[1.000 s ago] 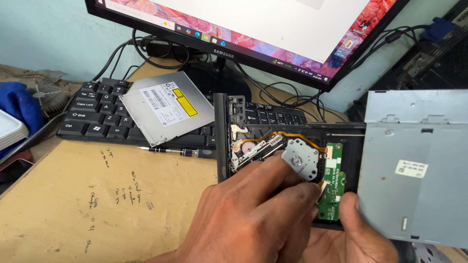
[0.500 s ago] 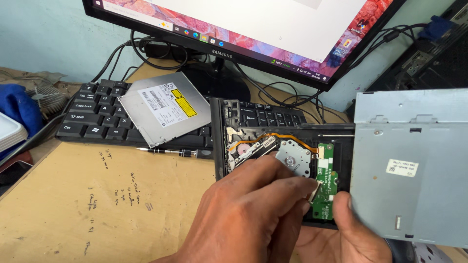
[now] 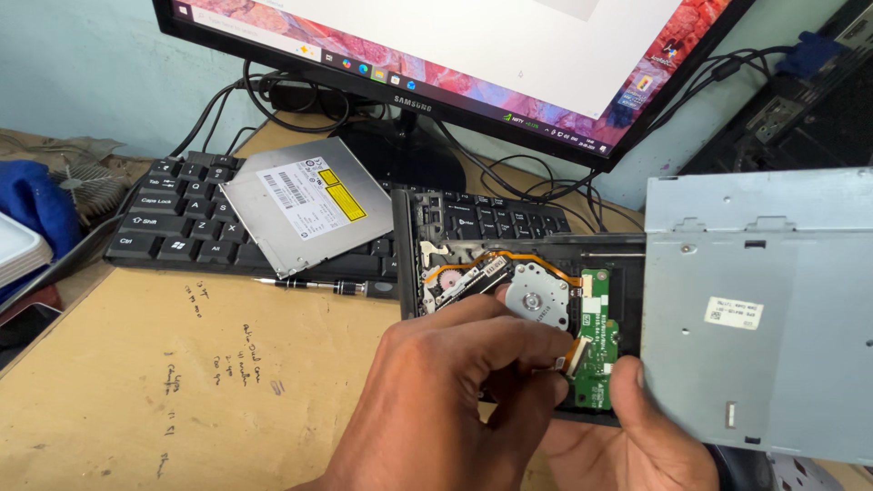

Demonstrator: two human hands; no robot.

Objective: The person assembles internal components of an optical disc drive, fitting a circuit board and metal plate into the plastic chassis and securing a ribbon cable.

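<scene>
Currently my left hand (image 3: 436, 409) fingers pinch the orange ribbon cable (image 3: 568, 353) beside the green circuit board (image 3: 596, 350); my right hand (image 3: 637, 436) grips the optical drive (image 3: 509, 273); freeing the cable needs a gentle pull.

Looks like a computer repair bench in a small workshop. Worn wooden desk (image 3: 136, 400) scribbled with pen notes, black keyboard (image 3: 182, 218) pushed under a monitor (image 3: 473, 55) trailing loose cables (image 3: 509, 173), slim optical drive (image 3: 296, 205) lying on the keys, a second drive (image 3: 582, 318) opened to bare motor and green circuit board, thin screwdriver (image 3: 314, 285) beside it. Heatsink fan (image 3: 77, 182) and blue cloth (image 3: 36, 205) heaped at left, open computer case (image 3: 800, 109) at right against a pale blue wall (image 3: 82, 73).
</scene>
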